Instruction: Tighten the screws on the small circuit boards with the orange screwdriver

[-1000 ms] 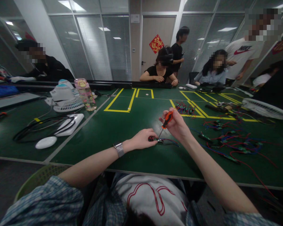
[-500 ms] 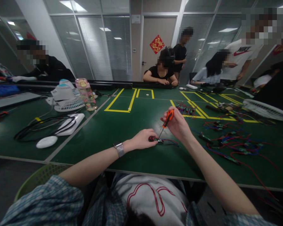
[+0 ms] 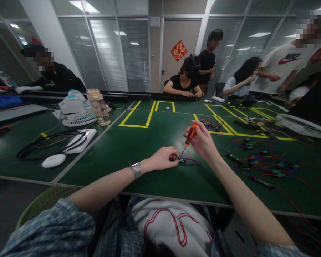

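On the green table (image 3: 117, 150), a small circuit board (image 3: 182, 161) lies flat, with red and blue wires (image 3: 194, 161) trailing off to its right. My left hand (image 3: 164, 158) is closed around the board's left end, fingers pinching it against the tabletop; part of the board is hidden by them. An orange and black screwdriver (image 3: 190, 135) is held tilted in my right hand (image 3: 202, 139), its fingers wrapped round the handle. The thin shaft points down and left, and its tip meets the board beside my left fingertips.
Wired circuit boards (image 3: 273, 162) lie tangled at the right, with another cluster (image 3: 211, 125) farther back. To the left are a white mouse (image 3: 54, 161), black cables (image 3: 29, 146), a drink bottle (image 3: 98, 109) and a white fan (image 3: 75, 110). Several people sit or stand across the table.
My hands, the screwdriver and the board hold nearly the same place. At the far right, the person in the white shirt has leaned to the right, and a seated person's hand has risen.
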{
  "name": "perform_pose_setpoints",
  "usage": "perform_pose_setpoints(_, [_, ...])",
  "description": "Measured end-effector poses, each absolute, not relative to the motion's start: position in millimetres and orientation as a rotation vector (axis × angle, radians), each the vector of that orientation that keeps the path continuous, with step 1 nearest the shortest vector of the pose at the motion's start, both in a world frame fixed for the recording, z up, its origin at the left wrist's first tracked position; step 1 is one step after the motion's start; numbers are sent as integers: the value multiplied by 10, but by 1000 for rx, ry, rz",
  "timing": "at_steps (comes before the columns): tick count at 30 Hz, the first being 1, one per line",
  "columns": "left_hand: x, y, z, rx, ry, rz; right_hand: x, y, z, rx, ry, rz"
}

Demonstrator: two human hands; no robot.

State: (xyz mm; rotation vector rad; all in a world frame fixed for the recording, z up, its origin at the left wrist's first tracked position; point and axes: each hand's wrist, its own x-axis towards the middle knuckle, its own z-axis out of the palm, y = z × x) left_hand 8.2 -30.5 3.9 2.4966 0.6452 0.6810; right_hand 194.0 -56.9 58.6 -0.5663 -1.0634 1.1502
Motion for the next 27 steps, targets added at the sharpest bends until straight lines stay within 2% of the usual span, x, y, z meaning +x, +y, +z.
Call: perform_pose_setpoints(27, [86, -303, 30, 2492, 634, 714, 1905, -620, 604, -579, -1062, 1087])
